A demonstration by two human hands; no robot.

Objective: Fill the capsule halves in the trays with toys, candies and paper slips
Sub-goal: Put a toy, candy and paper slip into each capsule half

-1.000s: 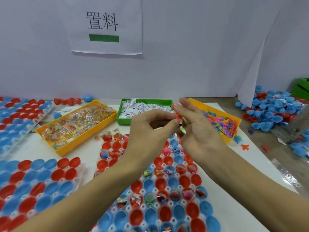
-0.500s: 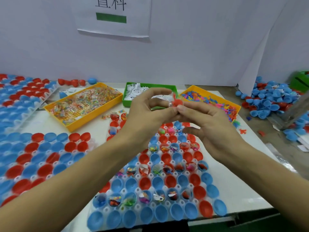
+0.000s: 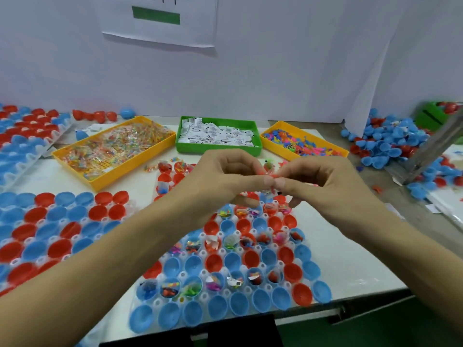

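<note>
Left to right across the counter point(image 3: 350, 279): a tray of closed capsules point(image 3: 45, 229); a yellow bin of candies point(image 3: 115, 149); a green bin of paper slips point(image 3: 218, 135); a yellow bin of toys point(image 3: 303, 144), all probably set within easy reach. Above the middle tray point(image 3: 225, 269), whose capsule halves are partly filled, the left hand point(image 3: 220, 179) and right hand point(image 3: 323, 186) meet fingertip to fingertip, both pinching a small orange toy point(image 3: 271, 174), likely readying it for an open half. A heap of loose halves point(image 3: 390, 144) lies far right.
</note>
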